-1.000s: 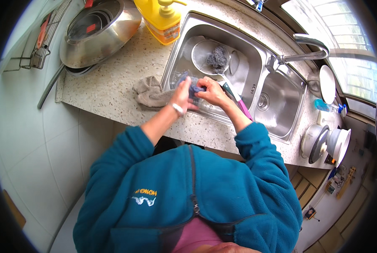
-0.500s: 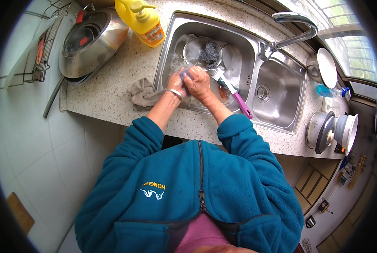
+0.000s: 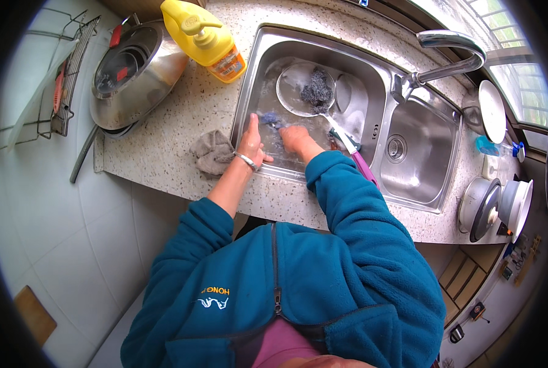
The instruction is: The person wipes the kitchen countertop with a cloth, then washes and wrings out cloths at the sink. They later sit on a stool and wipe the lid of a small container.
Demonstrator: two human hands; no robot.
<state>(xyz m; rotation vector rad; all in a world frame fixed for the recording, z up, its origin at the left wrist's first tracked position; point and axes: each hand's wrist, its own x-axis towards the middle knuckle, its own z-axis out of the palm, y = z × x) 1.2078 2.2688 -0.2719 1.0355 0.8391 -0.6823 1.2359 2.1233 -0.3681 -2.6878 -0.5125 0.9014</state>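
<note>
My right hand (image 3: 296,138) is curled low in the large sink basin (image 3: 372,80), around the near end of a wet blue-purple cloth (image 3: 270,118); its fingertips are partly hidden. Over the basin's near left edge, my left hand (image 3: 253,144) has its fingers spread and holds nothing. Shallow cloudy water covers the basin floor. Beyond my hands lies a round strainer (image 3: 289,92) with a dark grey wire scourer (image 3: 318,91) on it. A white and pink handle (image 3: 361,164) runs from the strainer over the near rim. Small dark items (image 3: 346,139) lie beside the handle.
A grey rag (image 3: 211,153) lies left of the sink. Behind it stand a yellow pump bottle (image 3: 209,46) and metal pans (image 3: 142,76). The faucet (image 3: 452,64) arches beside the smaller basin (image 3: 415,147). Pots (image 3: 479,208) stand at the right counter end.
My hands have parted from being pressed together around the blue-purple cloth. The left has opened at the basin's left edge; the right has moved lower with the cloth into the water.
</note>
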